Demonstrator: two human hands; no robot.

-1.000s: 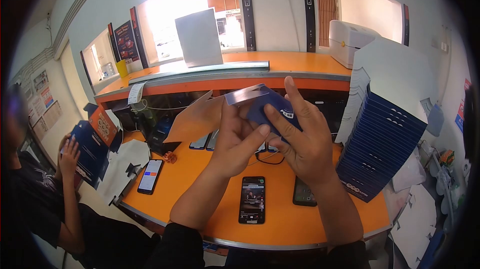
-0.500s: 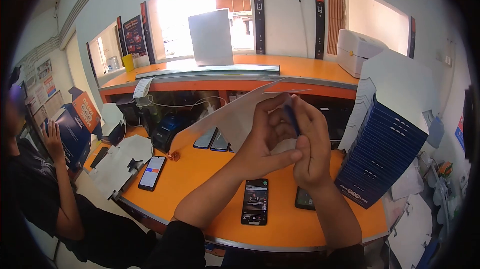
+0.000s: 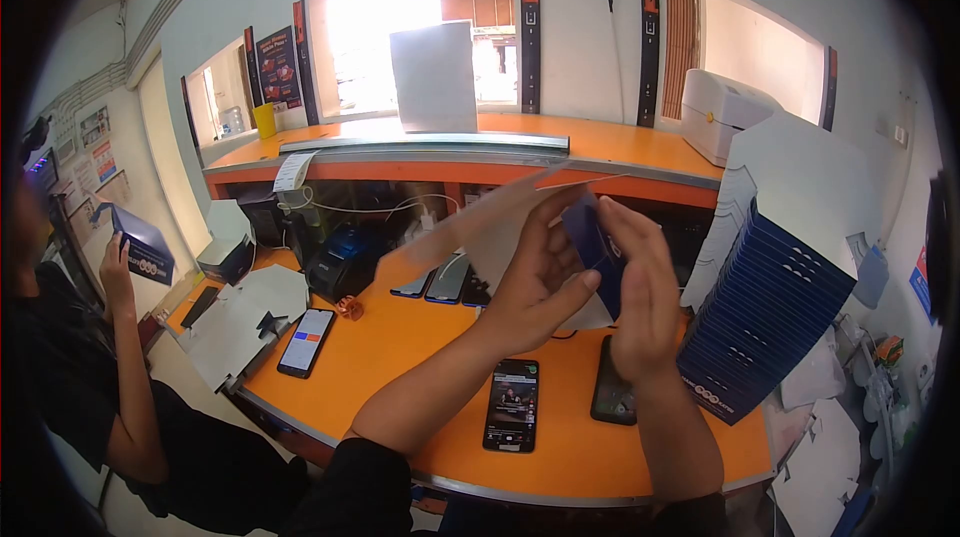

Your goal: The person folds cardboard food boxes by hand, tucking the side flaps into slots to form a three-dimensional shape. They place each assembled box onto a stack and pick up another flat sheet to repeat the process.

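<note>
A partly folded cardboard box (image 3: 594, 237), blue outside and white inside, is up in front of me above the table. Its large white panel (image 3: 490, 237) spreads left, partly blurred. My left hand (image 3: 540, 282) is closed on it, fingers curled behind the blue flap and thumb on its lower edge. Along the flap's right side, my right hand (image 3: 645, 292) grips with its fingers bent over the edge. Below my hands lie a lit phone (image 3: 511, 405) and a dark phone (image 3: 612, 392), the latter partly covered by my right wrist.
At right stands a tall stack of blue boxes (image 3: 765, 312). Another phone (image 3: 306, 342) and flattened cardboard (image 3: 245, 322) lie left on the orange table (image 3: 400, 392). A co-worker's hand (image 3: 117, 277) holds a blue box (image 3: 145, 245). A white printer (image 3: 725, 112) sits on the shelf.
The blue flap has turned to show more of its face, and my right hand's fingers have straightened somewhat along it. The co-worker's box has been tilted and now looks smaller.
</note>
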